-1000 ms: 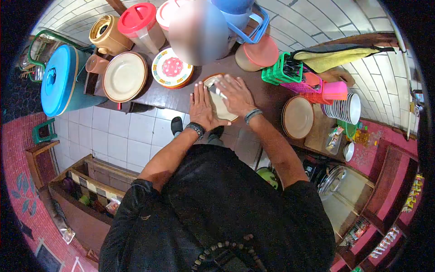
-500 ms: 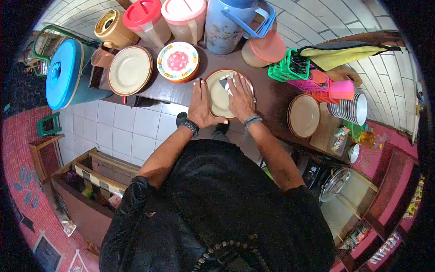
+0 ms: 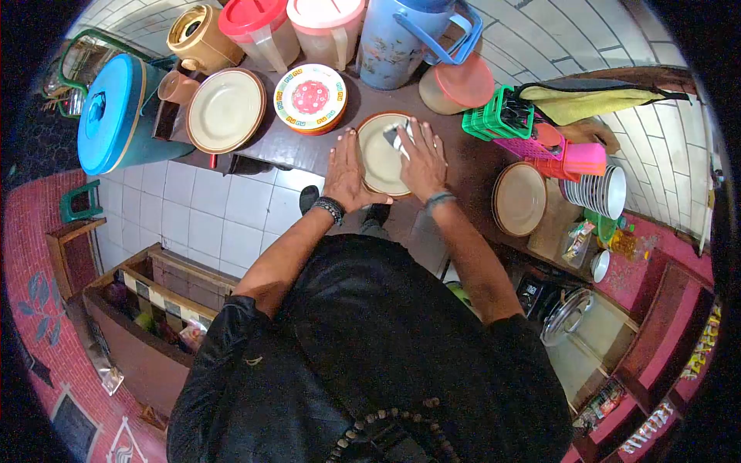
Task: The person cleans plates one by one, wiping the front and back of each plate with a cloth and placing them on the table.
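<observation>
A cream plate (image 3: 378,163) with a brown rim lies at the near edge of the dark table in front of me. My left hand (image 3: 345,174) steadies it from the left, fingers along the rim and thumb by the near edge. My right hand (image 3: 423,163) is over the plate's right side, its fingers pressing a white and dark cloth (image 3: 397,139) onto the surface. Part of the cloth is hidden under those fingers. Just beyond my left hand stands a stack of patterned plates (image 3: 312,97), the top one with a pink centre.
Cream plates (image 3: 225,111) are stacked at the left, and more brown-rimmed plates (image 3: 519,198) at the right. Along the back are lidded pitchers (image 3: 326,31), a blue jug (image 3: 394,46) and a pink-lidded container (image 3: 457,83). A green basket (image 3: 494,116) and several bowls (image 3: 610,193) are on the right.
My right hand has shifted slightly, with the cloth near the plate's upper right and more of it showing. My left hand stays at the left rim. The whole view has moved a little.
</observation>
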The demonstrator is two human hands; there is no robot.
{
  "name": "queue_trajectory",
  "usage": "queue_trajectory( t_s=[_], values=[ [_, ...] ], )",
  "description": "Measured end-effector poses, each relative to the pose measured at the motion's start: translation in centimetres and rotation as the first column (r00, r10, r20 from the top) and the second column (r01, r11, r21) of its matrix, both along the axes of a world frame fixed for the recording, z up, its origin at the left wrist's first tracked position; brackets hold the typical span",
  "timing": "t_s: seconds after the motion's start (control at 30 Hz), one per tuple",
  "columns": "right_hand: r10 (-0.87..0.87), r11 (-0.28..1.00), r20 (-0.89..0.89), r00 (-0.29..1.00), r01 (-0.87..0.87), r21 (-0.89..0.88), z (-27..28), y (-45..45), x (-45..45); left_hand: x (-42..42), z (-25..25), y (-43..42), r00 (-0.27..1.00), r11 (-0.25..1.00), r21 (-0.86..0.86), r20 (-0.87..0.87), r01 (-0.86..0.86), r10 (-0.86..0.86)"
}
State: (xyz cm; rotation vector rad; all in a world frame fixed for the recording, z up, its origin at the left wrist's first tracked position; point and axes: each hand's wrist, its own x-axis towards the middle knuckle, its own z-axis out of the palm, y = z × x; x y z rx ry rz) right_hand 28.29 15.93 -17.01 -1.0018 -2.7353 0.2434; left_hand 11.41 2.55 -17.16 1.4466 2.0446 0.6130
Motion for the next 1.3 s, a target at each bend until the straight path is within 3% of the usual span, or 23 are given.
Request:
queue_trajectory(
  t_s=[0.03,0.1,0.2,0.23,0.3,0.4,0.43,0.47,0.5,0.57,0.6,0.63,0.7,0.83,0.9,1.03,1.1,1.13,1.17,1.2,1.23,1.27,1.3],
  values=[
    [-0.001,1.0,-0.002,1.0,0.001,-0.003,-0.7,-0.6,-1.0,0.1,0.0,0.0,1.0,1.0,-0.003,-0.002,0.001,-0.001],
    [0.015,0.971,-0.232,0.973,-0.07,-0.23,-1.7,-2.0,-2.8,0.1,0.1,0.1,1.0,1.0,-0.002,-0.007,-0.001,0.001],
    [0.166,0.938,-0.173,0.971,-0.21,-0.276,-0.9,-3.3,-0.9,0.2,-3.1,0.0,0.998,0.998,0.063,-0.056,-0.018,0.021],
    [0.266,0.9,-0.19,0.945,-0.314,-0.301,-0.4,-3.2,0.4,0.2,-2.5,0.1,0.998,0.998,0.068,-0.053,-0.014,0.018],
    [0.289,0.903,-0.129,0.949,-0.315,-0.292,0.6,-2.4,3.1,0.2,-1.2,-0.1,0.999,0.999,0.053,-0.044,-0.006,0.009],
    [0.003,0.998,0.056,0.998,0.001,-0.068,2.1,-1.6,5.1,0.4,-0.4,0.1,0.997,0.999,0.041,-0.079,-0.009,0.012],
    [-0.006,0.998,0.052,0.999,0.009,-0.062,1.8,-1.5,5.4,0.6,0.1,0.1,0.991,1.0,0.023,-0.131,-0.021,0.023],
    [-0.174,0.981,-0.089,0.981,0.165,-0.104,1.1,-1.6,5.9,1.0,0.7,-0.2,0.965,0.999,-0.034,-0.263,-0.006,-0.003],
    [-0.34,0.937,-0.221,0.914,0.308,-0.167,0.5,-1.8,6.2,1.2,1.0,-0.4,0.963,1.0,-0.031,-0.27,0.005,-0.013],
    [-0.402,0.915,-0.335,0.852,0.378,-0.139,-0.8,-2.3,7.1,1.5,1.3,-0.7,0.901,0.954,0.092,-0.367,0.284,-0.232],
    [-0.517,0.854,-0.386,0.764,0.434,-0.286,-0.6,-3.1,7.4,1.6,2.7,-0.4,0.868,0.905,0.07,-0.319,0.421,-0.379],
    [-0.626,0.774,-0.413,0.661,0.464,-0.431,-0.3,-3.9,7.9,2.1,2.2,0.0,0.861,0.899,0.067,-0.324,0.433,-0.391],
    [-0.67,0.733,-0.409,0.619,0.466,-0.496,-0.2,-5.1,9.0,3.2,0.8,0.8,0.744,0.784,0.007,-0.32,0.621,-0.587],
    [-0.72,0.683,-0.49,0.491,0.379,-0.624,0.3,-7.4,10.5,4.0,-1.4,1.7,0.619,0.759,-0.195,-0.473,0.621,-0.627],
    [-0.799,0.567,-0.441,0.409,0.266,-0.78,0.0,-8.0,11.4,3.8,-1.3,1.3,0.653,0.763,-0.094,-0.459,0.639,-0.603],
    [-0.85,0.492,-0.448,0.276,0.113,-0.863,-0.6,-8.5,12.3,2.1,1.0,2.0,0.673,0.741,0.048,-0.461,0.67,-0.578],
    [-0.919,0.349,-0.348,0.185,-0.03,-0.937,-0.8,-8.4,12.7,1.6,3.4,2.3,0.82,0.808,0.181,-0.257,0.561,-0.512],
    [-0.937,0.31,-0.33,0.115,-0.162,-0.937,-1.0,-8.3,12.8,1.8,4.6,2.7,0.873,0.805,0.338,-0.207,0.488,-0.442],
    [-0.936,0.307,-0.33,0.12,-0.177,-0.935,-1.2,-7.9,12.9,1.8,6.0,2.6,0.874,0.81,0.33,-0.218,0.485,-0.434],
    [-0.961,0.239,-0.269,0.067,-0.29,-0.927,-0.9,-7.5,12.9,2.1,9.3,2.2,0.951,0.947,0.092,-0.062,0.308,-0.303],
    [-0.98,0.173,-0.197,0.02,-0.402,-0.899,-0.6,-7.3,12.7,2.5,11.3,1.4,0.991,0.976,-0.177,0.052,0.128,-0.121],
    [-0.985,0.118,-0.163,0.048,-0.499,-0.859,-0.3,-7.2,12.8,3.1,11.8,0.0,0.936,0.995,0.083,0.35,-0.05,0.018],
    [-0.986,0.117,-0.161,0.044,-0.508,-0.854,0.7,-7.2,12.3,3.6,11.4,-0.8,0.789,0.962,0.162,0.609,-0.22,0.078]
  ],
)
